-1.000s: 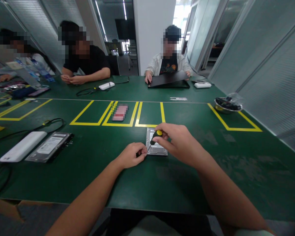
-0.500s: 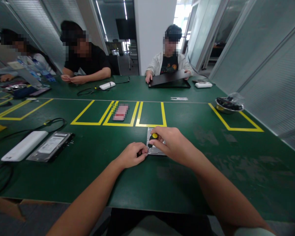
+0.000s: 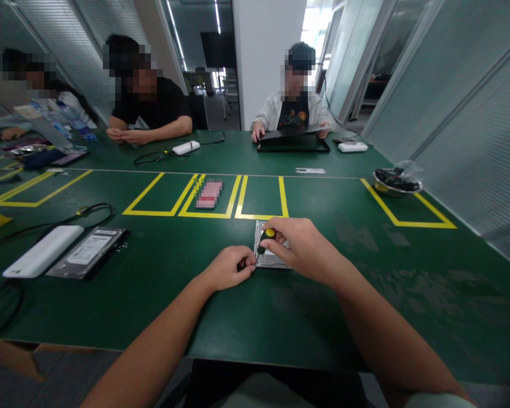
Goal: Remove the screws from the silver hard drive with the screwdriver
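Note:
A hard drive (image 3: 273,260) lies flat on the green table in front of me, partly covered by my right hand. My right hand (image 3: 295,241) is closed around a short screwdriver (image 3: 269,233) with a black and yellow handle. Its shaft slants down to the drive's lower left corner, but the tip is too small to make out. Beside that corner, my left hand (image 3: 230,268) rests on the table with fingers curled and fingertips against the drive's edge. Something dark shows between its thumb and fingers; I cannot tell what.
To the left lie a second hard drive (image 3: 88,253), small loose bits by its edge, a white power bank (image 3: 45,251) and black cables. Ahead, a pink phone (image 3: 209,194) sits inside yellow tape. A metal bowl (image 3: 396,187) stands far right. Several people sit opposite; one holds a dark panel (image 3: 295,134).
The screwdriver's handle has tipped slightly to the right as my right hand's fingers shifted on it. My left hand stays put. Across the table, a person has lowered the dark panel a little.

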A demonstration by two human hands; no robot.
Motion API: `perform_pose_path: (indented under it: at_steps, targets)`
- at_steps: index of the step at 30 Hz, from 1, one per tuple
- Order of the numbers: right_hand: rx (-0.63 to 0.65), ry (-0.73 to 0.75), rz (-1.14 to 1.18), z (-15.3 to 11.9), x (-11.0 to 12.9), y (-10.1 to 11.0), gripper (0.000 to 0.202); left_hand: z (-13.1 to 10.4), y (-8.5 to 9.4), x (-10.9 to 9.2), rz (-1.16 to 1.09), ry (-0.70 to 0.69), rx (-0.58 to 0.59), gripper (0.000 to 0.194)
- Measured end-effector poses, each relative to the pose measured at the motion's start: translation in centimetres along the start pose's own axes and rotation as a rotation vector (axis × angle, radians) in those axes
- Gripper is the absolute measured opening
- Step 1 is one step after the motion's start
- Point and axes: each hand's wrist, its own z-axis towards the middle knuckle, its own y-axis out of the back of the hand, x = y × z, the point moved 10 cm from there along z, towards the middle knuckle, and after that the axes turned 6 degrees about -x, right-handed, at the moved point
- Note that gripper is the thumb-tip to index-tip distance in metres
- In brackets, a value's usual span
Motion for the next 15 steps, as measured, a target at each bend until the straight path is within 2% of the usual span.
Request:
perform_pose_path:
  at_steps: [6,15]
  targets:
    - [0.007,0.022,0.014,0.04,0.0,0.58,0.02,0.03,0.04,0.15,-0.026,0.032,0.004,0.005]
    - [-0.002,-0.001,0.085,0.3,-0.24,0.33,0.015,0.08,0.02,0.53,-0.092,0.07,-0.002,0.004]
